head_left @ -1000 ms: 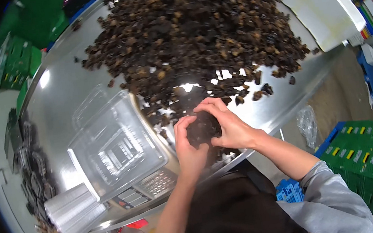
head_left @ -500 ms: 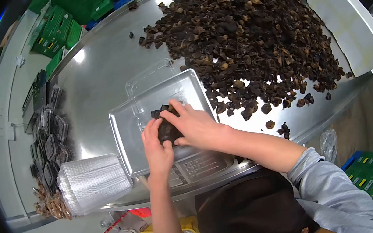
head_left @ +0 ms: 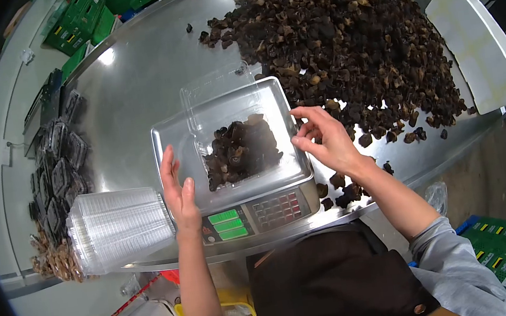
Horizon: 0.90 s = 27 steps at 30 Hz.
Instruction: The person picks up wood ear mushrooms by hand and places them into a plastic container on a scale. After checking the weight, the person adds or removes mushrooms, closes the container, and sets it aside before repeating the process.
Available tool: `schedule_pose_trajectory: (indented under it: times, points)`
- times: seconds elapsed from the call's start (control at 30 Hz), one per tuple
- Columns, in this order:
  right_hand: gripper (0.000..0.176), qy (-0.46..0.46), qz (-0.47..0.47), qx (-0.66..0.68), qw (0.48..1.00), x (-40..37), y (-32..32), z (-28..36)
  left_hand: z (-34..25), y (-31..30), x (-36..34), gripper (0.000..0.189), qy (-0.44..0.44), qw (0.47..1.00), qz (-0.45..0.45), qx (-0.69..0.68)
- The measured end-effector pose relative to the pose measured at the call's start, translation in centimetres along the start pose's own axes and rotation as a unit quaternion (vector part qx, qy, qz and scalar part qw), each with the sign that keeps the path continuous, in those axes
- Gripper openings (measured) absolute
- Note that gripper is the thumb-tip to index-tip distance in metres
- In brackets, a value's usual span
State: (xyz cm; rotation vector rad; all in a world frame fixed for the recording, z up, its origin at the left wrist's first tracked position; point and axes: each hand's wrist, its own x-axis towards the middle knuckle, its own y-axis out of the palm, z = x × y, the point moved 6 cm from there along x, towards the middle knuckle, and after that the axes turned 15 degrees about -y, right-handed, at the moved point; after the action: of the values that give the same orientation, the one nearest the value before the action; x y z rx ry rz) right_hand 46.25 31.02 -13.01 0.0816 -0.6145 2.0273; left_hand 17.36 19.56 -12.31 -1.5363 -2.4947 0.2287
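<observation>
A digital scale (head_left: 309, 198) with a steel pan stands at the table's front edge, its green display lit. On the pan sits a clear plastic clamshell container (head_left: 200, 146), its hinged lid folded back. Dark brown mushrooms (head_left: 239, 150), like wood ear, fill the container's base. My left hand (head_left: 180, 196) is open at the pan's left side, fingers pointing up and nothing in them. Over the pan's right edge hovers my right hand (head_left: 327, 142), its thumb and fingers bent but apart, with nothing seen between them.
A large heap of mushrooms (head_left: 346, 37) covers the right of the steel table (head_left: 123, 92), with stray pieces near the scale. A stack of clear containers (head_left: 122, 229) stands at left, beside filled dark packs (head_left: 59, 164). A white board (head_left: 475, 45) borders the heap.
Both hands have come off the mushrooms and parted, left hand to the left, right hand to the right. The mushrooms now lie uncovered in the container, and the scale's display shows.
</observation>
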Motion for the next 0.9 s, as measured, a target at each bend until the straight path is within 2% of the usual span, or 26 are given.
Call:
schedule_pose_trajectory:
  times: [0.1,0.17,0.2,0.27,0.3,0.33,0.43,0.5,0.53,0.6,0.63,0.67,0.73,0.77,0.8,0.83,0.87,0.9]
  points:
    - [0.045,-0.052,0.017,-0.041,0.998,1.6,1.0,1.8,-0.7,0.6,1.1,0.066,0.019,0.998,0.047,0.043]
    - [0.04,-0.089,0.015,-0.09,0.992,3.3,3.0,2.6,-1.3,3.0,1.4,0.065,0.078,0.975,0.086,0.192]
    - [0.038,-0.099,0.002,-0.106,0.989,4.0,4.2,2.6,-1.2,4.0,1.8,0.065,0.081,0.974,0.089,0.191]
    - [0.032,-0.107,0.014,-0.193,0.975,4.8,7.2,1.0,0.4,6.9,1.9,0.061,0.076,0.931,0.102,0.343]
    - [0.03,-0.104,0.049,-0.177,0.977,4.7,8.6,0.2,0.5,7.9,1.7,0.057,0.111,0.901,0.073,0.414]
    - [0.027,-0.103,0.083,-0.161,0.978,4.6,9.5,0.2,0.3,8.5,1.5,0.056,0.106,0.894,0.047,0.432]
    - [0.027,-0.112,0.099,-0.15,0.977,4.4,9.5,0.3,0.1,8.6,0.9,0.055,0.102,0.879,0.021,0.466]
    - [0.028,-0.08,0.133,-0.114,0.981,4.9,7.7,2.3,-0.1,7.3,0.9,0.054,0.055,0.953,0.001,0.299]
    - [0.029,-0.148,0.078,-0.101,0.981,5.3,6.4,2.8,-0.3,6.5,0.6,0.054,0.061,0.953,-0.003,0.297]
    - [0.029,-0.067,0.011,-0.075,0.995,6.1,3.3,2.3,0.2,2.3,0.1,0.052,-0.012,0.981,-0.081,0.177]
    - [0.028,-0.045,-0.079,-0.032,0.995,6.2,1.8,1.5,1.3,0.8,-0.7,0.051,-0.066,0.98,-0.103,0.159]
    - [0.033,-0.033,-0.119,-0.051,0.991,6.6,1.0,-0.2,2.4,-0.4,-1.6,0.05,-0.121,0.975,-0.123,0.141]
    - [0.044,0.039,-0.117,-0.027,0.992,7.3,2.4,-6.5,2.9,-0.3,-3.3,0.051,-0.296,0.947,-0.023,0.126]
    - [0.054,0.077,-0.084,0.061,0.992,7.9,3.9,-7.3,3.5,-0.5,-3.7,0.051,-0.29,0.948,-0.021,0.129]
    - [0.056,0.144,-0.092,0.269,0.948,7.6,5.5,-8.2,5.4,-0.1,-4.3,0.053,-0.349,0.937,0.021,0.011]
    - [0.053,0.133,-0.13,0.375,0.908,7.9,5.7,-7.2,6.1,0.7,-4.5,0.054,-0.403,0.907,0.063,-0.107]
    - [0.051,0.122,-0.163,0.476,0.856,8.0,5.8,-6.3,6.2,0.6,-4.6,0.054,-0.402,0.907,0.062,-0.106]
    - [0.051,0.123,-0.161,0.477,0.855,7.6,5.5,-6.1,6.0,1.0,-4.7,0.056,-0.393,0.89,0.08,-0.217]
